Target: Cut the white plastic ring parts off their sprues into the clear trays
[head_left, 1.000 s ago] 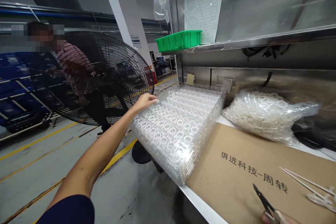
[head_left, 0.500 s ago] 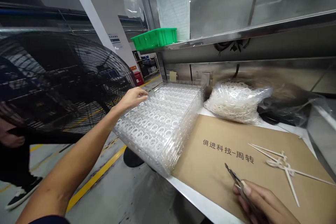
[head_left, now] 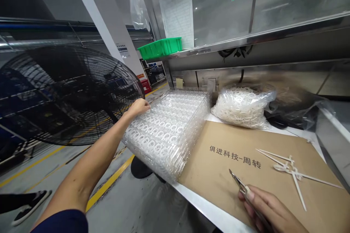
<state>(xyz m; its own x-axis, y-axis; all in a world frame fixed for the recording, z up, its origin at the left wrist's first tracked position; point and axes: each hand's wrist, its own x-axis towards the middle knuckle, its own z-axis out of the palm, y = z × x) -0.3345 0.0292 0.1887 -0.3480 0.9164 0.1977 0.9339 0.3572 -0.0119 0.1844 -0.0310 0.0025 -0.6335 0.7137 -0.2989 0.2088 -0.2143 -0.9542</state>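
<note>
A stack of clear plastic trays (head_left: 188,145) stands at the left of the table, its top tray filled with rows of white rings (head_left: 157,131). My left hand (head_left: 139,107) is at the stack's far left edge, fingers curled over the rim of the top tray. Low on the right, my right hand (head_left: 259,204) is wrapped round a pair of metal nippers (head_left: 240,184), jaws pointing up and left over a sheet of brown cardboard (head_left: 218,182). To the right of the nippers lies a branched white plastic sprue (head_left: 291,171).
Behind the cardboard sits a clear bag of white rings (head_left: 240,105). A green bin (head_left: 161,48) rests on the metal shelf (head_left: 213,45). Left of the table stands a large black fan (head_left: 73,94). A person's shoe (head_left: 31,205) shows on the floor.
My left hand's fingers have curled in more at the tray edge. My right hand still holds the nippers over the cardboard. The view has shifted slightly.
</note>
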